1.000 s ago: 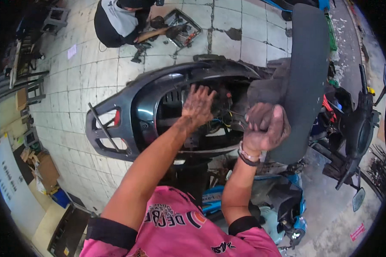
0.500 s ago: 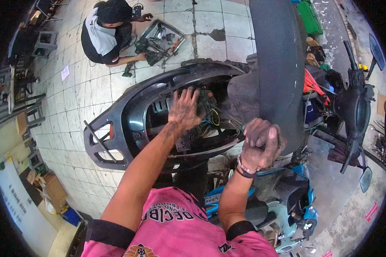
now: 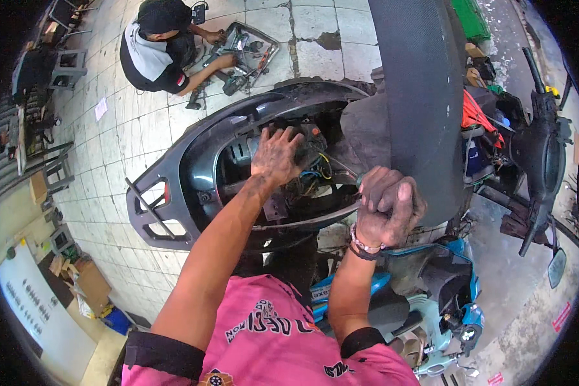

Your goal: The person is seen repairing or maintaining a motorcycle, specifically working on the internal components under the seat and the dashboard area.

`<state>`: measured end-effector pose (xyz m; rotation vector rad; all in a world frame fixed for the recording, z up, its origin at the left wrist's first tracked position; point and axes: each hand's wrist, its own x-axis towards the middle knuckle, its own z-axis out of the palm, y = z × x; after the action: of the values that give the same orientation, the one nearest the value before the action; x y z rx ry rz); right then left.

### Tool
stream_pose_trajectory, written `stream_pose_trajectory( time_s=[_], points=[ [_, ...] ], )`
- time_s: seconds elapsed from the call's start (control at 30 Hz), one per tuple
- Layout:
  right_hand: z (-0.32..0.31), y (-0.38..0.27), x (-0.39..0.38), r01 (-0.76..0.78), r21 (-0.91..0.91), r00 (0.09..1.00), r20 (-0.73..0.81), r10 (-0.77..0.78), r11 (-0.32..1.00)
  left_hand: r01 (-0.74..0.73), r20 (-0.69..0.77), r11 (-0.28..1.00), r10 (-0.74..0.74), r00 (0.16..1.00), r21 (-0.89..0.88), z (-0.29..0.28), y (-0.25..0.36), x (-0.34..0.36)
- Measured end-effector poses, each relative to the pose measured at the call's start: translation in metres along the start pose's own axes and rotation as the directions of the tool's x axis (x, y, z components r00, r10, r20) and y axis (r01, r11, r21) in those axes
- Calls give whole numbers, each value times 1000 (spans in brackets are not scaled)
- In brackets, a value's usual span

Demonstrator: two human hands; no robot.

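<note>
A scooter with a dark grey rear body (image 3: 196, 174) stands before me, its seat (image 3: 421, 116) raised on the right and its inside exposed. My left hand (image 3: 276, 154) rests inside the opening on a dark mechanical part, fingers spread and slightly bent. Beside it are yellow and blue wires (image 3: 325, 168). My right hand (image 3: 391, 206) is closed in a fist at the opening's right end, around what looks like a screwdriver (image 3: 346, 170). Its thin shaft slants toward the wires; most of the handle is hidden in the fist, and the tip is hard to make out.
Across the scooter, a co-worker (image 3: 157, 48) crouches over a tray (image 3: 273, 55) of tools and parts on the tiled floor (image 3: 128, 141). A blue scooter (image 3: 460, 309) stands close on my right, with another scooter's handlebar (image 3: 539, 161) beyond the seat.
The view has shifted slightly. My right fist has turned a little around the screwdriver; my left hand stays on the part. The co-worker's hands have moved together over the tray.
</note>
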<state>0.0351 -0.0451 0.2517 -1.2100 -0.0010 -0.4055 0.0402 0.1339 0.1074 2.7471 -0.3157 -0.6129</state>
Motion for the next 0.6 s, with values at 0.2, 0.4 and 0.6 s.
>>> stream_pose_trajectory(
  time_s=[0.2, 0.4, 0.6],
  points=[
    [5, 4, -2, 11, -35, 1000, 8, -11, 999, 0, -11, 1000, 0, 1000, -18, -2, 0, -1],
    [3, 3, -1, 30, 37, 1000, -4, -29, 999, 24, -25, 999, -25, 999, -34, 3, -1, 0],
    [3, 5, 4, 10, -6, 1000, 7, -10, 1000, 30, -68, 999, -31, 997, -23, 7, -2, 1]
  ],
)
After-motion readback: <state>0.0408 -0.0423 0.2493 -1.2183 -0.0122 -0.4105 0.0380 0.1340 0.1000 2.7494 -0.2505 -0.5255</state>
